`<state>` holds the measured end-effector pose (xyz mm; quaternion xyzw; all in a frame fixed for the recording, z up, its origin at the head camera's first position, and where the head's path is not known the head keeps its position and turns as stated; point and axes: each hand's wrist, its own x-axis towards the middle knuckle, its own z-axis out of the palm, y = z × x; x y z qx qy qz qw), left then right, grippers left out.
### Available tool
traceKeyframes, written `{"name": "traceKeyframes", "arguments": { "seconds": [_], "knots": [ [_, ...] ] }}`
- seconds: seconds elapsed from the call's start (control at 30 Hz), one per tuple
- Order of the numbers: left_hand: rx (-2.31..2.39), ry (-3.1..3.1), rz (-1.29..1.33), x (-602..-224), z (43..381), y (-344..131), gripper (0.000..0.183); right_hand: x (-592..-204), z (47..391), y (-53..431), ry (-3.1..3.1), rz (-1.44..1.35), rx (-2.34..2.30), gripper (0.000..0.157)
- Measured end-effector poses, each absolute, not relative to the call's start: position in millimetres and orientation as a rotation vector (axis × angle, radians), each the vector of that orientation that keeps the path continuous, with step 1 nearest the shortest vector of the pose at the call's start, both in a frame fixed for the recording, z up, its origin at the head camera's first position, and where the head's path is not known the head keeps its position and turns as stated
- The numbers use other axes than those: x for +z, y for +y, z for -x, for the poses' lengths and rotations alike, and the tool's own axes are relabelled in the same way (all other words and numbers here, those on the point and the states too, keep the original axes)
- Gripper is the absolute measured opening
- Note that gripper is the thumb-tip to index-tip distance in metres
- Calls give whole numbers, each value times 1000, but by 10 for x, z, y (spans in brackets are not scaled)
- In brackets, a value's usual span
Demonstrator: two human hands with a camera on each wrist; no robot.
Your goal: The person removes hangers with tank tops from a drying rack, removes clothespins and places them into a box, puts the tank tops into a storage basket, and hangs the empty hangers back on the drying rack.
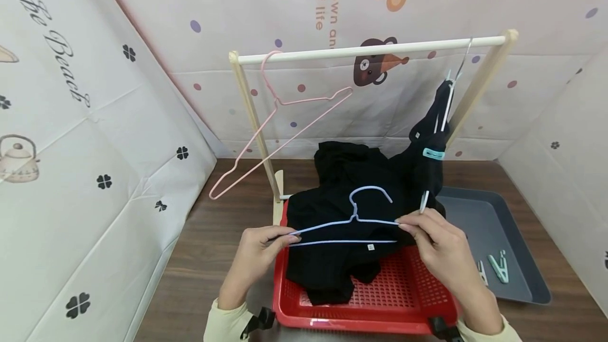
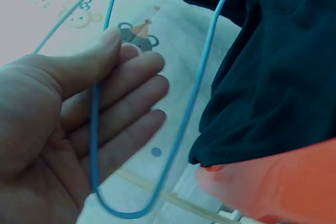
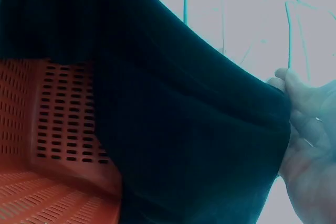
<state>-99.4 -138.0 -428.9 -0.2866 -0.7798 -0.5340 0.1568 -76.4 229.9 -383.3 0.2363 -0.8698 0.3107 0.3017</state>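
Note:
A light-blue wire hanger (image 1: 354,214) lies across the view over a black garment (image 1: 342,173), which has a small white label. My left hand (image 1: 258,255) pinches its left shoulder between thumb and forefinger, the other fingers extended in the left wrist view, where the hanger's rounded end (image 2: 126,214) crosses the palm. With thumb and fingertips, my right hand (image 1: 442,244) pinches the right shoulder. In the right wrist view black cloth (image 3: 194,114) reaches that hand's (image 3: 310,124) fingertips. The hanger's right end is hidden by the cloth.
Below is a red perforated basket (image 1: 361,323) with part of the garment inside. A rack's white rail (image 1: 332,54) carries a pink hanger (image 1: 247,148) and, at right, a hanger with dark clothing and a teal clip (image 1: 434,154). A grey tray (image 1: 522,247) holds clothespins (image 1: 499,268).

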Motion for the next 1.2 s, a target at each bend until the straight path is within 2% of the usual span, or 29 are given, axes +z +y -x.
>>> {"name": "traceKeyframes", "arguments": {
  "seconds": [0.7, 1.0, 1.2],
  "knots": [
    [-1432, -2121, 686, -4369, 997, -1612, 24, -3945, 689, 2639, -2387, -472, 822, 39],
    [-1391, -2093, 584, -4355, 959, -1888, 20, -3968, 682, 2739, -2469, -279, 727, 27],
    [-1312, -2092, 439, -4389, 933, -1970, 18, -3969, 672, 2751, -2636, -259, 751, 20]
  ]
}}
